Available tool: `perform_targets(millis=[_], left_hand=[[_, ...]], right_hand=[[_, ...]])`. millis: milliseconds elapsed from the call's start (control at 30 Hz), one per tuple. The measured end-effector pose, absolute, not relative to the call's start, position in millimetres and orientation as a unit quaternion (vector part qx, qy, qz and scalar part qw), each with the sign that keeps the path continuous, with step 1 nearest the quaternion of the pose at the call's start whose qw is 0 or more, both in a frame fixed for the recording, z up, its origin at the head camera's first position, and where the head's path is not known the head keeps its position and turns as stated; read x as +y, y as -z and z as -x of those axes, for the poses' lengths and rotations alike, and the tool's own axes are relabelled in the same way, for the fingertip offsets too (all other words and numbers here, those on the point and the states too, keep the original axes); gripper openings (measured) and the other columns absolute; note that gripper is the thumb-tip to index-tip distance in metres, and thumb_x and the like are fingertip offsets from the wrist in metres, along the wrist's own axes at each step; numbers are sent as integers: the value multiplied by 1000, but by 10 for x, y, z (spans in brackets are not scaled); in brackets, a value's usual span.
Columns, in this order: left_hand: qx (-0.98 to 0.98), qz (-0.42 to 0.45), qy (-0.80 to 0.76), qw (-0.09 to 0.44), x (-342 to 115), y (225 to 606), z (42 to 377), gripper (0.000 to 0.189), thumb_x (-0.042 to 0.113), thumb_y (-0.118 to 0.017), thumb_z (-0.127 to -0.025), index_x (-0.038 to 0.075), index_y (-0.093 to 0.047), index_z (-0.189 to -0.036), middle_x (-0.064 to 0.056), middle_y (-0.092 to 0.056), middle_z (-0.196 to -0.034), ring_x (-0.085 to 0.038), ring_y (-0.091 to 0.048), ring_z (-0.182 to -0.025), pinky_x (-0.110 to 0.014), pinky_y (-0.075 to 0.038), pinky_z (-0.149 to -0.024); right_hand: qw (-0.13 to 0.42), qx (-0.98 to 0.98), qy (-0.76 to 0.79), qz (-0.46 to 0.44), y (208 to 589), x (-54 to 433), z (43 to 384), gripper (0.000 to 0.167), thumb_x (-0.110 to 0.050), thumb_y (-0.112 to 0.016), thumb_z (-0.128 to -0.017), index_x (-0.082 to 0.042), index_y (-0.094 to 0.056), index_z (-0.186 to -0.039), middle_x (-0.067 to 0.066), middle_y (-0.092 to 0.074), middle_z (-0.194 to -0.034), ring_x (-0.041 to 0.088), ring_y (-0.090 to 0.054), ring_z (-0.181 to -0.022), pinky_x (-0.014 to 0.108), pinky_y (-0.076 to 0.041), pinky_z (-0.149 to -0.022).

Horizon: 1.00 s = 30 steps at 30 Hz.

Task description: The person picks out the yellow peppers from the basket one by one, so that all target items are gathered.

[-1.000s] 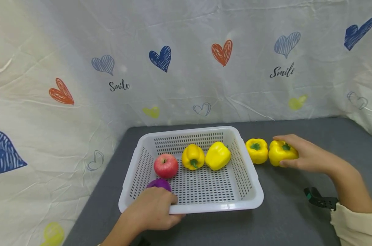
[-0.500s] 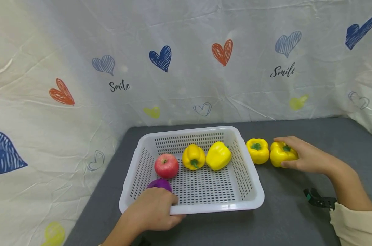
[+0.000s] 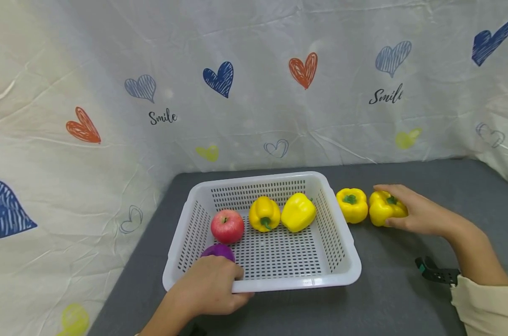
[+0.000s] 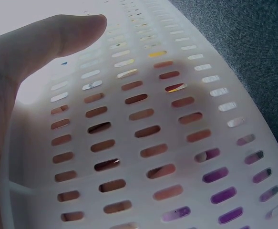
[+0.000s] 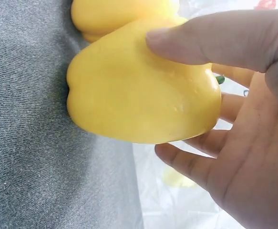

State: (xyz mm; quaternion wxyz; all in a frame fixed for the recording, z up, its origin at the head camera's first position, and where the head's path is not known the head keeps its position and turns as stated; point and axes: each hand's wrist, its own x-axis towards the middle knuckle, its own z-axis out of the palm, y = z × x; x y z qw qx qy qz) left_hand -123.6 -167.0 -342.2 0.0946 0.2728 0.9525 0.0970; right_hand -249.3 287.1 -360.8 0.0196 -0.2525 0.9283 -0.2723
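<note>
My left hand (image 3: 209,284) grips the near rim of a white perforated basket (image 3: 296,283), its fingers inside and its thumb outside against the slotted wall (image 4: 143,114). Inside the basket lie a red apple (image 3: 227,227), two yellow bell peppers, one darker (image 3: 264,214) and one brighter (image 3: 298,213), and a purple item (image 3: 218,251) partly hidden behind that hand. To the right of the basket, my right hand (image 3: 424,210) holds a yellow bell pepper (image 5: 139,90) between thumb and fingers, the pepper standing on the dark cloth. Another yellow bell pepper (image 3: 352,206) stands between it and the basket.
Dark grey cloth (image 3: 388,289) covers the table. A white sheet (image 3: 254,116) printed with hearts and "Smile" hangs behind and at the left. A black strap (image 3: 436,272) shows by the right wrist, near a cream sleeve (image 3: 485,305).
</note>
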Motion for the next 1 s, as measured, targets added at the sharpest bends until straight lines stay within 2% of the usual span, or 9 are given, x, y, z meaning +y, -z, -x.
perform_targets(millis=[133, 367, 633, 867, 1000], left_hand=[[953, -273, -96, 93, -1672, 3427, 1233, 26, 41, -72, -83, 22, -59, -71, 12, -40, -53, -6, -42, -50, -25, -37, -49], [952, -271, -101, 99, -1669, 3416, 1227, 25, 43, -73, -82, 22, -62, -73, 12, -42, -54, -6, -43, -50, -25, -39, -49], [952, -275, -101, 91, -1666, 3404, 1224, 26, 42, -72, -82, 22, -60, -71, 11, -41, -53, -6, -42, -50, -25, -38, -49], [952, -276, -100, 88, -1667, 3403, 1220, 25, 41, -72, -82, 22, -60, -71, 12, -40, -53, -6, -42, -50, -25, -37, -49], [951, -276, -102, 91, -1667, 3406, 1222, 25, 41, -73, -82, 21, -62, -73, 12, -41, -54, -6, -43, -50, -25, -38, -49]], right_hand=[[23, 928, 278, 246, 3606, 2865, 2503, 84, -5, -80, -81, 4, -32, -149, 33, -37, -143, 51, -38, -126, 72, -31, -96], [18, 926, 286, 247, 3596, 2886, 2484, 88, -5, -81, -79, 3, -30, -150, 33, -34, -145, 53, -34, -128, 74, -29, -95], [4, 922, 295, 251, 3545, 2883, 2448, 101, -3, -82, -78, 1, -17, -156, 35, -29, -149, 57, -28, -133, 75, -25, -96], [-12, 920, 278, 275, 3464, 2810, 2400, 88, 2, -77, -80, 4, -27, -152, 33, -33, -148, 56, -28, -133, 75, -25, -96], [-6, 919, 279, 279, 3368, 2709, 2347, 80, 1, -73, -83, 0, -31, -152, 29, -34, -150, 53, -28, -135, 75, -25, -98]])
